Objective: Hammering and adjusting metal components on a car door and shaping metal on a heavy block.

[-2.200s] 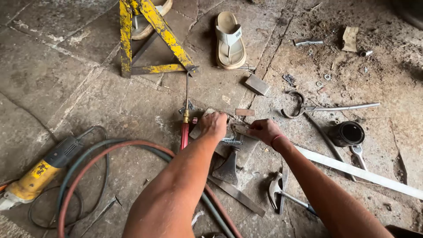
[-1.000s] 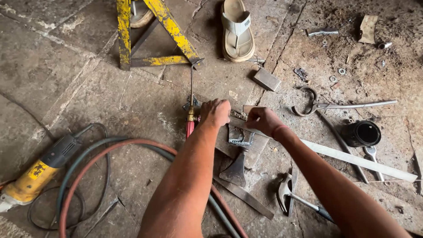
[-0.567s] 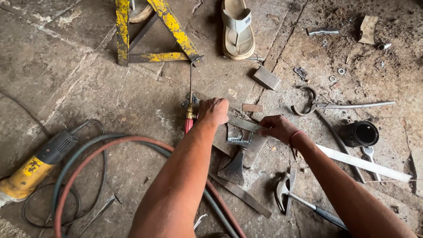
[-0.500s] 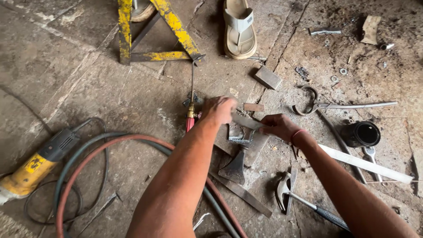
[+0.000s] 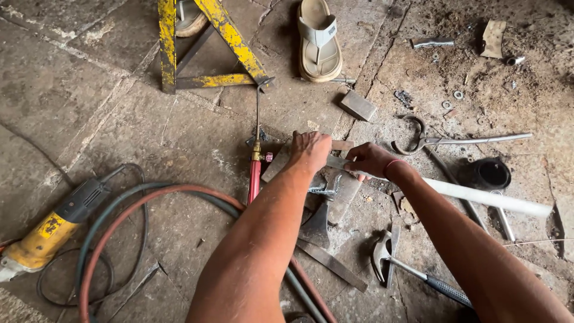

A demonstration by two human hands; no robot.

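Floor: worn stone slabs (image 5: 89,90), dusty, strewn with metal scraps; yellow steel stand (image 5: 203,48) at the top edge.
Left hand (image 5: 309,151): fingers curled, pressed down on a flat metal strip (image 5: 336,162).
Right hand (image 5: 371,161): fingers closed, pinching the same strip's end.
Strip: mid-floor, beside the red torch (image 5: 255,179).
Nearby: hammer (image 5: 412,272), angle grinder (image 5: 54,224).

On the floor around me: a yellow angle grinder (image 5: 42,239) far left, red and grey hoses (image 5: 149,200), a yellow stand (image 5: 206,42), a sandal (image 5: 320,42), tongs (image 5: 442,140), and a hammer (image 5: 412,272).
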